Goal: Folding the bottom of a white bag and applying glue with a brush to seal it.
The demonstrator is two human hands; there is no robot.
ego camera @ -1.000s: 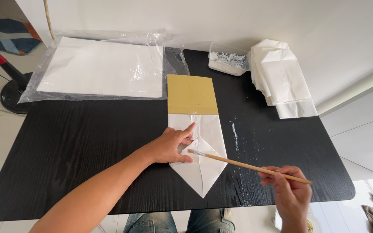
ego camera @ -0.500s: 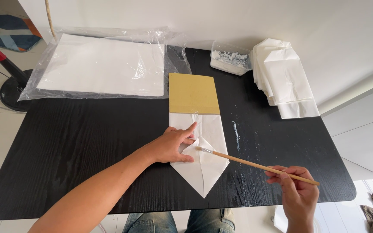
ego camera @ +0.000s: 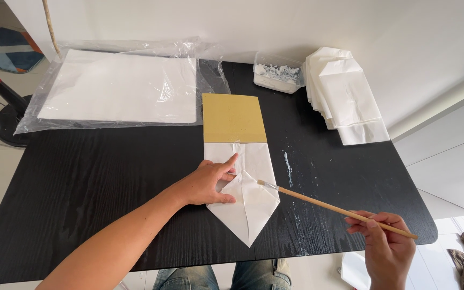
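A white folded paper (ego camera: 251, 207) with a pointed near end lies on the black table (ego camera: 108, 182), wrapped over a tan cardboard strip (ego camera: 233, 117) that sticks out at its far end. My left hand (ego camera: 208, 183) presses flat on the paper's left fold, index finger stretched along it. My right hand (ego camera: 385, 247) pinches the end of a long wooden brush (ego camera: 328, 207). The brush's bristle tip rests at the paper's right edge.
A clear plastic bag holding white sheets (ego camera: 119, 88) lies at the far left. A small clear tub of white paste (ego camera: 277, 75) stands at the back. A stack of folded white paper bags (ego camera: 345, 94) sits at the far right. White paste smears (ego camera: 287, 166) mark the table beside the paper.
My right hand has drawn the brush to the right; its tip slid from the middle of the fold out to the paper's right edge. My left hand has stayed put.
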